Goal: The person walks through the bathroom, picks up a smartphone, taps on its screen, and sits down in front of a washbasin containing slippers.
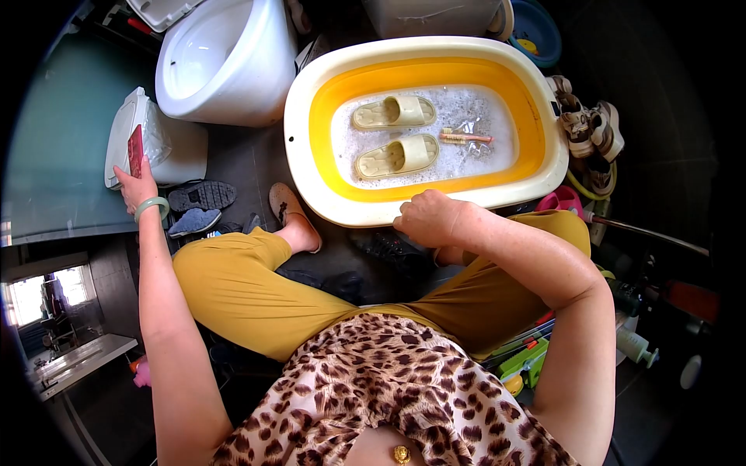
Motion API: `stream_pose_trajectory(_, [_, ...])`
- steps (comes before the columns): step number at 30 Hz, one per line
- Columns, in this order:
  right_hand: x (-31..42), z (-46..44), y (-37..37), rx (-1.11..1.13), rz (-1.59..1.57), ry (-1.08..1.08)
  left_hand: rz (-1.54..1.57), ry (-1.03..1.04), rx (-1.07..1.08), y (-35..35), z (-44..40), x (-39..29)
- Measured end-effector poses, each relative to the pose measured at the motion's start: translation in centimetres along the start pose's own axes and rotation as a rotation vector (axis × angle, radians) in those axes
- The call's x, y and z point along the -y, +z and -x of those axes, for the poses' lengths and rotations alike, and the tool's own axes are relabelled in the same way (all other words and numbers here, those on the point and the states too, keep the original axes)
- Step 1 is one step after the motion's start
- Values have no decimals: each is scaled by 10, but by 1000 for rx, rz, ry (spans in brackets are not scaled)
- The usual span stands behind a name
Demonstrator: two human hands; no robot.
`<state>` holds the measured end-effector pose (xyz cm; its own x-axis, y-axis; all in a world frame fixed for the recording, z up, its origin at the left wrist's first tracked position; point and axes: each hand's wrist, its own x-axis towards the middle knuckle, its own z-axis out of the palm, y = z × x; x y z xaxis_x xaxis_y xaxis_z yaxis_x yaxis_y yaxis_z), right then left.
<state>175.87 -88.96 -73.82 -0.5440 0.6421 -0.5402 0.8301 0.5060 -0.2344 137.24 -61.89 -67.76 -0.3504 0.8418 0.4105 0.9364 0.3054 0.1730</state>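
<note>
Out to the left, my left hand (138, 189) is closed on a flat red packet (136, 151), held up against the white bin (180, 147). My right hand (429, 218) rests with curled fingers on the near rim of the white and yellow tub (342, 208); whether anything is inside those fingers is hidden. Two pale green slippers, the upper one (394, 113) and the lower one (397, 156), lie side by side in the tub's foamy water. Right of them is a pinkish brush (466, 137) with light bristles, beside some clear plastic.
A white toilet (225, 62) stands at the upper left. Several worn shoes (590, 132) are piled right of the tub, near a blue basin (536, 31). Dark slippers (202, 196) lie on the floor near the bin. A thin metal pole (649, 233) extends at the right.
</note>
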Motion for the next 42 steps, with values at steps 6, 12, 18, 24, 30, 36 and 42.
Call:
stream_pose_trajectory(6, [1, 1, -2, 7, 1, 3, 27, 3, 17, -4, 2, -2])
stream_pose_trajectory(12, [1, 1, 0, -10, 6, 5, 28, 13, -3, -1, 0, 0])
stream_pose_trajectory(18, [0, 0, 0, -13, -2, 8, 20, 0, 6, -1, 0, 0])
stream_pose_trajectory(24, [0, 0, 0, -3, 3, 9, 8, -5, -2, 0, 0, 0])
stream_pose_trajectory(30, [0, 0, 1, -7, 6, 3, 15, 5, -7, 0, -1, 1])
stream_pose_trajectory(36, [0, -1, 2, -9, 2, 3, 15, 7, -8, -1, 0, 0])
stream_pose_trajectory(42, [-1, -3, 5, 2, 19, -5, 9, -6, -1, 0, -1, 0])
